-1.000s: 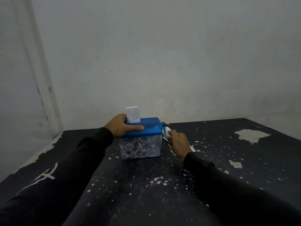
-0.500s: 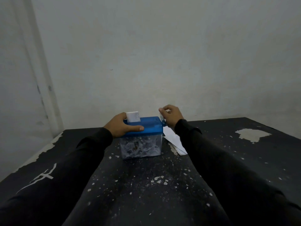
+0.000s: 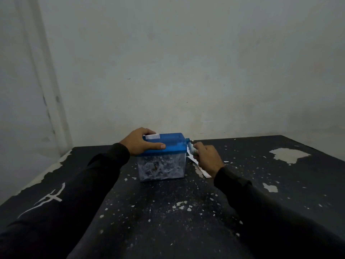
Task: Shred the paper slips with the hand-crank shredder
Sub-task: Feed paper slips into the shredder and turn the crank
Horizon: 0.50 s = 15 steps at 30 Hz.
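On a black, paint-chipped table [image 3: 242, 212], a blue-lidded shredder [image 3: 164, 156] stands packed with shreds as a person's left hand [image 3: 139, 143] grips its lid, thumb along the front edge, beside a paper slip [image 3: 152, 136] barely protruding from the slot, while the right hand [image 3: 207, 157] curls around the crank [image 3: 190, 148].

The shredder [image 3: 162, 157] stands on the counter [image 3: 168, 221], near its far edge before the wall [image 3: 186, 62]. Left hand [image 3: 140, 143] on its lid; right hand [image 3: 208, 158] at the crank [image 3: 190, 148], right side. Paper slips [image 3: 200, 170] lie just right of the shredder, shreds [image 3: 160, 168] inside it.
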Available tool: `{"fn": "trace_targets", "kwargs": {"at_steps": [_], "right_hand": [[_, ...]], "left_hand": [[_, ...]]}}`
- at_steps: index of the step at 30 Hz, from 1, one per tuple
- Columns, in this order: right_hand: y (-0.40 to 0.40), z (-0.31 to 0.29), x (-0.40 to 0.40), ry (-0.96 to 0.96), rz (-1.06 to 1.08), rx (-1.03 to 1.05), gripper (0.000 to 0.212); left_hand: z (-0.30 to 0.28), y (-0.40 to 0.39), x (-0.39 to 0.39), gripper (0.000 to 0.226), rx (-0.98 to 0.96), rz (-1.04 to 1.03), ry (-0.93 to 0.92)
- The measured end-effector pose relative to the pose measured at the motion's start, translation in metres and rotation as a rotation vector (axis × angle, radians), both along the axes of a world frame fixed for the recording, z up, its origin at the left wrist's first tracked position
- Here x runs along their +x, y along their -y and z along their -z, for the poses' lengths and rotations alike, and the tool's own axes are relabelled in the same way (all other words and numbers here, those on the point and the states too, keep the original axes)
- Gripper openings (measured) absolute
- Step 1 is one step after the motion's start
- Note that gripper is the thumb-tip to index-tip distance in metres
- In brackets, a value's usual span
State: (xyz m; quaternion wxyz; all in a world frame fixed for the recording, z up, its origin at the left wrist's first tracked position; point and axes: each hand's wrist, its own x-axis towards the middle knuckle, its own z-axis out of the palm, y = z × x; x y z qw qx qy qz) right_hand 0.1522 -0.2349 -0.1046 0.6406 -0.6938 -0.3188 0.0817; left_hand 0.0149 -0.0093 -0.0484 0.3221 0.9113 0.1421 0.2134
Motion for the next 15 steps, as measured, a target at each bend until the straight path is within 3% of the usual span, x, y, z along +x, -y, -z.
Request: {"fn": "trace_targets", "kwargs": {"at_steps": [3, 10, 15], "right_hand": [[0.006, -0.021, 0.001, 0.033, -0.123, 0.009, 0.032], [-0.016, -0.056, 0.022, 0.163, -0.105, 0.029, 0.055], [-0.046, -0.066, 0.046, 0.137, 0.018, 0.029, 0.046]], "left_hand": [[0.000, -0.001, 0.000, 0.059, 0.016, -0.026, -0.004], [0.006, -0.007, 0.000, 0.103, 0.019, -0.039, 0.011], [0.007, -0.005, -0.001, 0.099, 0.044, -0.056, 0.000]]}}
